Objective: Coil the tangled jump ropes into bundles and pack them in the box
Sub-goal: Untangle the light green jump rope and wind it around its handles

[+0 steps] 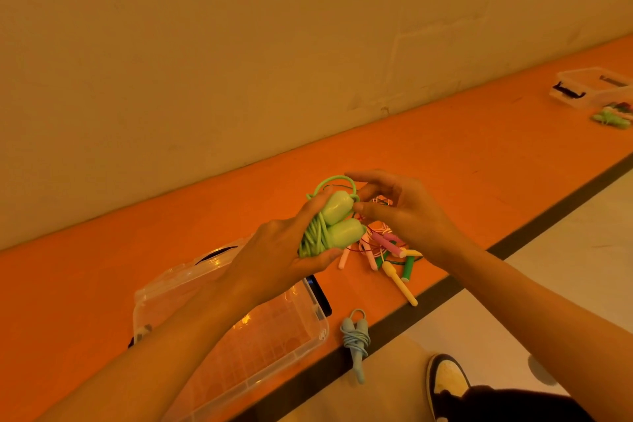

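Note:
My left hand point(281, 250) grips a light green jump rope point(337, 223), its two fat handles side by side and its cord coiled in my palm. My right hand point(404, 212) pinches the green cord loop beside the top handle. Below my hands, a tangled pile of jump ropes point(387, 250) with pink, yellow and green handles lies on the orange bench. A clear plastic box point(239, 329) stands open at the lower left, under my left forearm. A coiled blue-grey jump rope point(356, 343) lies at the bench's front edge, right of the box.
The orange bench point(479, 154) runs along a cream wall. Another clear box point(589, 87) with a green rope bundle point(609, 118) beside it sits far right. A dark strip edges the bench front. A shoe point(445, 384) rests on the pale floor.

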`<action>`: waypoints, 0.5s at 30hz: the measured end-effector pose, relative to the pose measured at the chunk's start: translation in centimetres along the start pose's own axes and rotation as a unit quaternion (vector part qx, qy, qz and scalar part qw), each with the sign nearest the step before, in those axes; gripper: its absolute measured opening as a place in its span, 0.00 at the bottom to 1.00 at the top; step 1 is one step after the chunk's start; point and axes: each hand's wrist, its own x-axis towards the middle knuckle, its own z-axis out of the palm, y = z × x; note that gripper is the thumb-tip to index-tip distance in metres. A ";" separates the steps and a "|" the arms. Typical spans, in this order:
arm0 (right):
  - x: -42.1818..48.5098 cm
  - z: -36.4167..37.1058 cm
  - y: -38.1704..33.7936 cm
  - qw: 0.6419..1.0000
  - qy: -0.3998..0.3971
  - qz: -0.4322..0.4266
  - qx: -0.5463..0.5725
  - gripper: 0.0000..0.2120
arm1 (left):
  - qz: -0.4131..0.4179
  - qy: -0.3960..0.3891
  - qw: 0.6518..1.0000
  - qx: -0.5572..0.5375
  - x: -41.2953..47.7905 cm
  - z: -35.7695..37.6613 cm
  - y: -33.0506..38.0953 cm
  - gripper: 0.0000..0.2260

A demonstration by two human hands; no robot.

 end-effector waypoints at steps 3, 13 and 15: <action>0.0 -0.1 0.1 0.997 -0.022 -0.028 -0.069 0.19 | -0.006 -0.010 1.000 0.010 0.0 -0.2 -0.3 0.37; 0.1 -0.5 1.0 0.989 -0.019 -0.085 -0.119 0.16 | 0.000 -0.007 1.000 -0.009 0.0 -0.2 -0.2 0.37; 0.1 -0.6 1.1 0.960 -0.005 -0.159 -0.230 0.15 | 0.001 -0.014 1.000 -0.006 -0.1 0.0 -0.2 0.37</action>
